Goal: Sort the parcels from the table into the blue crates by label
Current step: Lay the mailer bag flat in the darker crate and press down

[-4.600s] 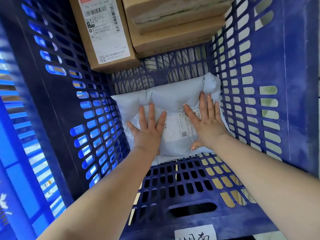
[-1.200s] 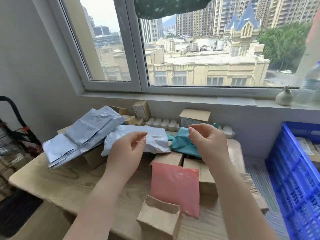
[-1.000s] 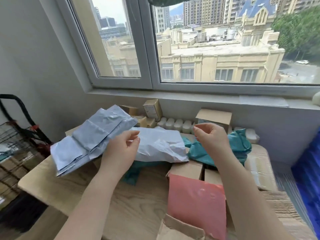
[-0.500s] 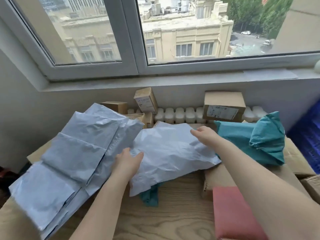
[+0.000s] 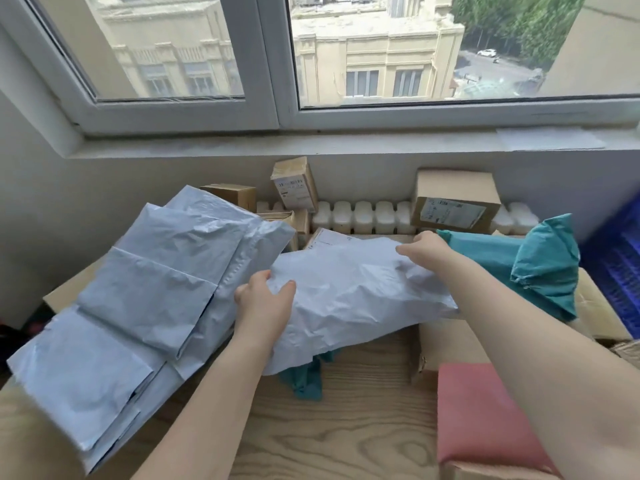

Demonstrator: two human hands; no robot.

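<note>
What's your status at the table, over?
Both hands, left and right, gripping the white mailer. Mailer lies on the pile, label not visible. Teal bag partly under it, grey mailers alongside.

The blue crate (image 5: 620,271) was cut by the right edge, a teal bag (image 5: 304,375) was mostly hidden under the white mailer (image 5: 353,292), and the label on the cardboard box (image 5: 453,213) was too blurred to read

At my twelve o'clock a white-framed window (image 5: 277,64) shows a beige building (image 5: 374,60); trees (image 5: 512,26) stand at one o'clock. Below runs the grey sill (image 5: 311,142), with white foam blocks (image 5: 363,216) against the wall.
</note>
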